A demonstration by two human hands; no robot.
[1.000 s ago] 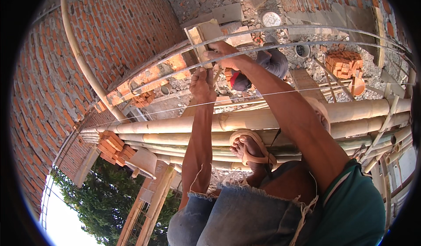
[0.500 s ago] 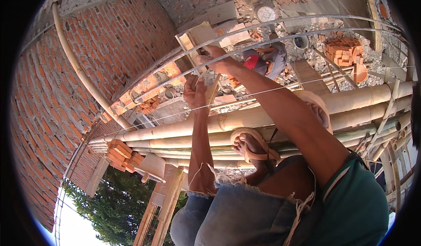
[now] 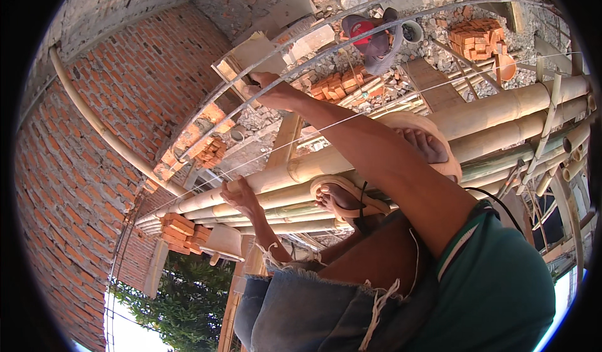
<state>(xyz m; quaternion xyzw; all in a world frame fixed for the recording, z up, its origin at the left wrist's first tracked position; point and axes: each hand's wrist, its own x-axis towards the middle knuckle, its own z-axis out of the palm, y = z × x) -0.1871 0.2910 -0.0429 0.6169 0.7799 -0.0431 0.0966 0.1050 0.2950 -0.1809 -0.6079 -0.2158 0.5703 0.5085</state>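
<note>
Bamboo poles (image 3: pixel 376 145) now under the lowered, open left hand (image 3: pixel 238 195); right hand (image 3: pixel 260 88) grips rebar (image 3: pixel 326 51).

Bamboo poles (image 3: pixel 501 110): pale tan, smooth and lightly glossy, with ringed joints, forming the scaffold deck.
Brick wall (image 3: pixel 81 157): rough, matt red-orange clay with grey mortar lines.
Steel rods (image 3: pixel 301 63): thin, grey, dull metal, curved; the right hand (image 3: pixel 266 88) closes its fingers around one.
String (image 3: pixel 351 120): fine, pale, taut line.
Loose bricks (image 3: pixel 182 233): matt orange, stacked at the deck's left edge, just beside the left hand (image 3: pixel 239 195).
Sandals (image 3: pixel 342 195): beige, matt, rubbery-looking.
Shorts (image 3: pixel 313 302): faded blue denim, frayed hem.
Shirt (image 3: pixel 495 283): green knit cloth, matt.
Rubble (image 3: pixel 439 22): grey, coarse stone below.
</note>
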